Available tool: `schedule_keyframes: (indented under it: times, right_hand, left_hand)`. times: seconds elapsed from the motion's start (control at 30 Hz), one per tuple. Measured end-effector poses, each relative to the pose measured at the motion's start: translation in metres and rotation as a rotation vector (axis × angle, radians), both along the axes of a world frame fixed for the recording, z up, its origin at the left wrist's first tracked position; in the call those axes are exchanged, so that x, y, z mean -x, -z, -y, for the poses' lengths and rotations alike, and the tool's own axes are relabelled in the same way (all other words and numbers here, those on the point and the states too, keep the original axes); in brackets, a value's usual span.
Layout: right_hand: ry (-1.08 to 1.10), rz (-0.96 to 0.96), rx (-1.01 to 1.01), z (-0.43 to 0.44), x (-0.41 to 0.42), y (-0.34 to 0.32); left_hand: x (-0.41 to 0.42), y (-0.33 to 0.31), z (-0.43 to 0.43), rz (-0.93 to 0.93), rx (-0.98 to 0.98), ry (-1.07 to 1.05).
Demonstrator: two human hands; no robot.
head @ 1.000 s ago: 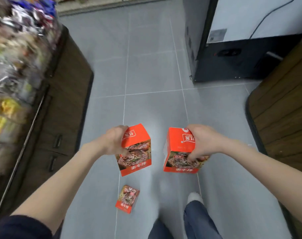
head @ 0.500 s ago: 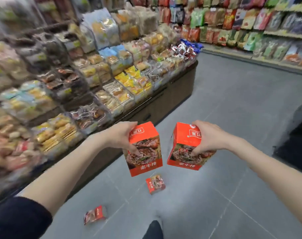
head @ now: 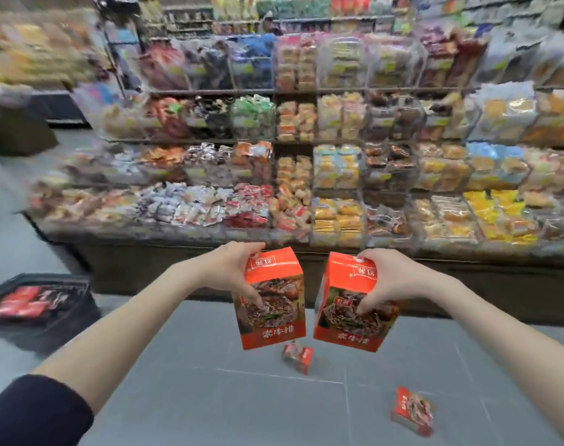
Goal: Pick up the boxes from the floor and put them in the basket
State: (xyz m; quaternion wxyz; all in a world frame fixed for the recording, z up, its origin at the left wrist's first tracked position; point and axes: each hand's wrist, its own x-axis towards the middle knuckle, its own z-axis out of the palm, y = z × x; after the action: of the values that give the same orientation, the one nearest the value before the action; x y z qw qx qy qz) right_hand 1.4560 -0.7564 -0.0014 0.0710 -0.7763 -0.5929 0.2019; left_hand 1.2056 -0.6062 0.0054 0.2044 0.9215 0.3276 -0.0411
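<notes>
My left hand (head: 234, 268) grips one orange-red food box (head: 276, 320) by its top, held up in mid-air. My right hand (head: 383, 278) grips a second, matching box (head: 348, 323) the same way, just to its right. Two more such boxes lie on the grey floor: one (head: 298, 355) below the held pair, another (head: 412, 412) nearer me at the right. A black basket (head: 65, 313) stands on the floor at the far left, with red boxes inside it.
A long wooden-based display counter (head: 177, 268) piled with packaged snacks runs across in front of me, with tiered shelves of snacks (head: 306, 123) behind it. Grey tiled floor (head: 226, 397) lies between me and the counter.
My view has swung left, from the floor and a cabinet to facing the snack display. The basket has come into view at the left. Both hands still hold their boxes.
</notes>
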Motion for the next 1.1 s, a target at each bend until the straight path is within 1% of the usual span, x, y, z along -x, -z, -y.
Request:
schedule_keyframes:
  times: [0.13, 0.27, 0.37, 0.47, 0.63, 0.77, 0.97, 1.1]
  right_hand:
    - [-0.216, 0.024, -0.003, -0.089, 0.101, -0.004]
    - [-0.396, 0.0, -0.003, -0.175, 0.21, -0.002]
    - [-0.49, -0.036, 0.002, -0.229, 0.285, 0.002]
    - [-0.571, -0.071, -0.02, -0.276, 0.352, 0.005]
    - [-0.712, -0.118, -0.004, -0.344, 0.446, 0.016]
    - [-0.816, -0.128, 0.017, -0.405, 0.506, 0.028]
    - [-0.958, -0.128, 0.062, -0.52, 0.588, 0.052]
    - [-1.016, -0.091, 0.09, -0.604, 0.635, 0.062]
  left_hand:
    - [0.129, -0.004, -0.04, -0.009, -0.053, -0.2]
    - [0.254, -0.009, -0.075, -0.018, -0.089, -0.363]
    - [0.341, -0.01, -0.098, -0.059, -0.066, -0.479]
    - [0.411, -0.013, -0.116, -0.063, -0.061, -0.554]
    - [0.5, -0.003, -0.146, -0.084, -0.021, -0.665]
    - [0.548, 0.012, -0.185, -0.087, 0.01, -0.747]
    - [0.608, 0.037, -0.269, -0.055, 0.085, -0.867]
    - [0.653, 0.045, -0.334, -0.06, 0.135, -0.954]
